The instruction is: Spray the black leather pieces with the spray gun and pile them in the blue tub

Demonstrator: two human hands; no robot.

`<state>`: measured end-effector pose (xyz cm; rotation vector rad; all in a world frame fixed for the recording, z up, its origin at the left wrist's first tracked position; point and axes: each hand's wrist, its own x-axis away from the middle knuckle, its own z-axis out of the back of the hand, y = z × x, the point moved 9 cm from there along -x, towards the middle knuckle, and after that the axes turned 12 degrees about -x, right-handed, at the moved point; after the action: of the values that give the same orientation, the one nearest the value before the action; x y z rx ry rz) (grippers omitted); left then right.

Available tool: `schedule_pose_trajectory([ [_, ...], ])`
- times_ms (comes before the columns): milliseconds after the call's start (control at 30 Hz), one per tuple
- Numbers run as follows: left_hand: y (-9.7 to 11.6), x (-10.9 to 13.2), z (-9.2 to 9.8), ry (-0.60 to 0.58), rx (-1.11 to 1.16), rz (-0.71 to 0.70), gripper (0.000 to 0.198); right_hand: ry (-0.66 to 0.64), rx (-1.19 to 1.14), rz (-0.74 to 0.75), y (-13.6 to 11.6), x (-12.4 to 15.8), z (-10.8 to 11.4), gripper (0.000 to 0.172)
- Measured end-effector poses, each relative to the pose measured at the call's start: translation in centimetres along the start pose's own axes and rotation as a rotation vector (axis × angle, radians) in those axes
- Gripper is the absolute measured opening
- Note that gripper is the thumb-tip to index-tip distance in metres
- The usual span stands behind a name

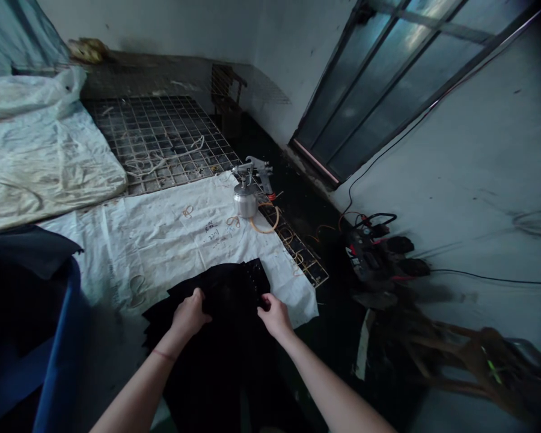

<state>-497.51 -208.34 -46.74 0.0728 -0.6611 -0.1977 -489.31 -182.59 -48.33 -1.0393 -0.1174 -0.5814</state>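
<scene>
Black cloth pieces (225, 282), stacked with stepped edges on the left side, lie at the near edge of a white sheet. My left hand (192, 314) rests on the cloth's left part with its fingers curled against it. At the right edge, my right hand (274, 315) pinches the cloth between thumb and fingers, beside a row of small shiny dots. Beyond the cloth a spray gun (247, 189) with a metal cup stands upright on the sheet, apart from both hands. An orange hose (270, 228) curls beside it.
The white sheet (162, 234) covers part of a wire mesh rack (162, 132). A blue bin (65, 337) with dark cloth stands at the left. On the right are an air compressor (369, 252) with a cable and a wooden stool (460, 355). Rubber bands (187, 211) are scattered about.
</scene>
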Motion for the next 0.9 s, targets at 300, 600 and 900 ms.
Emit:
schedule_pose_trajectory([
  [300, 0.3, 0.5, 0.9, 0.012, -0.115, 0.051, 0.049, -0.037, 0.112, -0.028, -0.1, -0.4, -0.5, 0.027],
  [600, 1.9, 1.4, 0.3, 0.088, -0.207, -0.094, 0.034, -0.019, 0.156, 0.209, -2.0, 0.0, -0.6, 0.018],
  [900, 1.6, 3.1, 0.2, 0.034, -0.143, -0.136, 0.051, -0.030, 0.071, 0.409, -4.7, 3.2, 0.5, 0.024],
])
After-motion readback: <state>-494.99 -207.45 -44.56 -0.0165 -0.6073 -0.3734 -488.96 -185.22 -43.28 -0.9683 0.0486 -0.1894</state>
